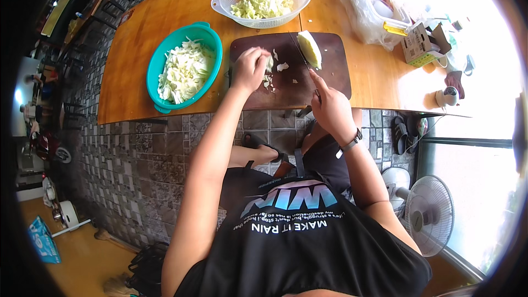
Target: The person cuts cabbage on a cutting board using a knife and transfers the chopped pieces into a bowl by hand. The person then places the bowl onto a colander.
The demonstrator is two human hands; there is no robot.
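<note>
On the dark brown cutting board [288, 95], my right hand [332, 107] grips a kitchen knife [300, 49], its index finger laid along the blade's spine. Just right of the blade lies a wedge of cabbage [309, 48]. My left hand [250, 70] is over the board's left part, closed around pale cabbage pieces [269, 64] and slightly blurred. Small cabbage scraps [282, 67] lie between the hands. Left of the board, a teal plastic basin [217, 55] holds shredded cabbage [185, 70]. Behind the board, a clear plastic colander [222, 6] holds more cut cabbage [266, 0].
At the wooden table's [128, 62] right stand a plastic bag [350, 8] around a container, an opened cardboard box [420, 45] and a small white camera-like device [447, 96]. The table's near edge runs just below the board. A fan [429, 214] stands at the lower right.
</note>
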